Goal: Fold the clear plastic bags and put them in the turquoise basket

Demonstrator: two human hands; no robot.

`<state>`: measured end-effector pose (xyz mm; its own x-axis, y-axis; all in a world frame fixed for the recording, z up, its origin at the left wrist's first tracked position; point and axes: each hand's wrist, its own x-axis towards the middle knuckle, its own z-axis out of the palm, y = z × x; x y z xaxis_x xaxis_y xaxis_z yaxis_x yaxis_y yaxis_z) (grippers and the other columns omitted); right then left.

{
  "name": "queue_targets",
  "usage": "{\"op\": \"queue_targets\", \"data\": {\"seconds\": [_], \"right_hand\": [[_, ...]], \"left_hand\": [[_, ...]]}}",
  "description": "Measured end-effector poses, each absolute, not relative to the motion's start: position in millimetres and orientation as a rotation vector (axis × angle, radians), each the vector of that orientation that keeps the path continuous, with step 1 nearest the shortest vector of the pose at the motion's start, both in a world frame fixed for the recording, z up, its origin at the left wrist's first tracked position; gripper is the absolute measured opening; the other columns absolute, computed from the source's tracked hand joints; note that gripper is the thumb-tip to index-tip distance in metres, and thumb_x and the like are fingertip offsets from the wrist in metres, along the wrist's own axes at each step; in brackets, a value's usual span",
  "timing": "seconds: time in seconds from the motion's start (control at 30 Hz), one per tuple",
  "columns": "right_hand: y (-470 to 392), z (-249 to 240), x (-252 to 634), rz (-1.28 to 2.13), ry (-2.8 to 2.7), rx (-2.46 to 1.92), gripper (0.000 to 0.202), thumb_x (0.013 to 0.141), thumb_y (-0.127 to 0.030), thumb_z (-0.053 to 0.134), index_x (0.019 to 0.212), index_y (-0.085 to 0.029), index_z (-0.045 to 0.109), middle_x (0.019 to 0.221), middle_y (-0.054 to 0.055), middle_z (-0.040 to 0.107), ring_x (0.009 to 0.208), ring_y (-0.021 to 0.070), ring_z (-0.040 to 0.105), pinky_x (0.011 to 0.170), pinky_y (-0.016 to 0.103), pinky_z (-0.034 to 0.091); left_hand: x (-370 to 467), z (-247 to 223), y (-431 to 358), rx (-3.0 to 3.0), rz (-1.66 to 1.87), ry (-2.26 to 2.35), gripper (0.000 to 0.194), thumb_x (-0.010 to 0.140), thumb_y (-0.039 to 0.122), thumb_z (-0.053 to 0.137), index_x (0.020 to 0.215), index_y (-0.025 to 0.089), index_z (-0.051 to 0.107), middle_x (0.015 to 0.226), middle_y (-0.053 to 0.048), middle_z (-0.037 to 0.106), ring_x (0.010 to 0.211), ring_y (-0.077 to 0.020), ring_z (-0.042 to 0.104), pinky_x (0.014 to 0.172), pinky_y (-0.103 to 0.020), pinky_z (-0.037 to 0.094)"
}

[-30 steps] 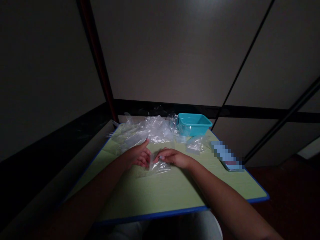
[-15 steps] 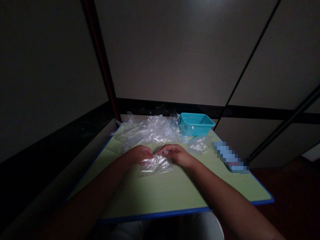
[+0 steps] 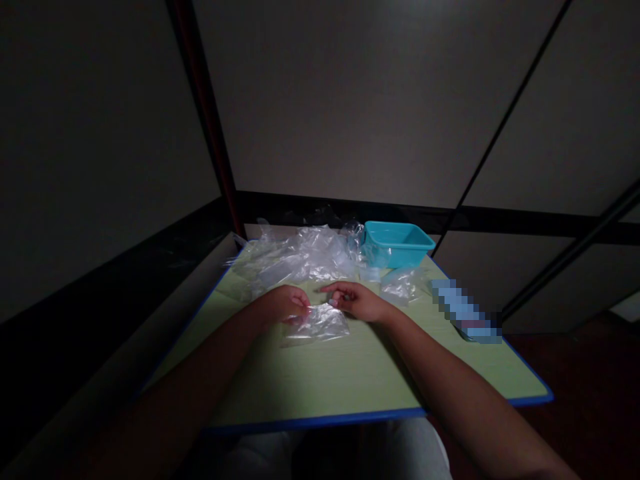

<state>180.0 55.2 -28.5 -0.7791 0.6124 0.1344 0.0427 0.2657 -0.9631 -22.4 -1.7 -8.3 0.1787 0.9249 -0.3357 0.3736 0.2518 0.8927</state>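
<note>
Plastic bag (image 3: 323, 325) lies at the middle of the table (image 3: 350, 380), on the near side of a heap of clear bags (image 3: 313, 257), with its upper edge between the two hands; a second ago the left hand (image 3: 286, 305) is open beside it, thumb raised and fingers spread, whereas now that thumb is down and the fingers are curled closed on the bag's upper left corner; half a second ago the fingertips of both hands nearly meet over the upper edge, and now a small gap parts them; the right hand (image 3: 364, 303) has its index finger stretched out towards the left hand, above the edge, while its thumb touches the bag near the upper right corner and its other fingers bend in; I cannot tell whether they pinch the film.

The bag is clear, thin and roughly rectangular, with bright crinkled glints over its face and its lower edge lying loose on the table; its upper edge dips a little between the hands.

Behind the right hand sits another clear bag (image 3: 400, 287), near a turquoise tub (image 3: 407, 257); further right a blue object (image 3: 465, 312), hidden by pixels, lies by the table's edge.
</note>
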Motion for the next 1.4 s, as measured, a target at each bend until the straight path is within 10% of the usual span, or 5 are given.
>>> {"op": "queue_targets", "data": {"seconds": [1.4], "right_hand": [[41.2,-42.0,166.5,1.051,-2.188,-0.603,0.020,0.073,-0.013,0.051,0.093,-0.018,0.051,0.066,-0.005,0.047,0.058,0.0084,0.042,0.055,0.019,0.033]], "left_hand": [[-32.7,-11.2,1.3,1.874,0.620,1.616,0.026,0.065,0.043,0.052,0.065,0.017,0.055,0.057,0.002,0.056,0.054,-0.0139,0.051,0.049,-0.023,0.033]]}}
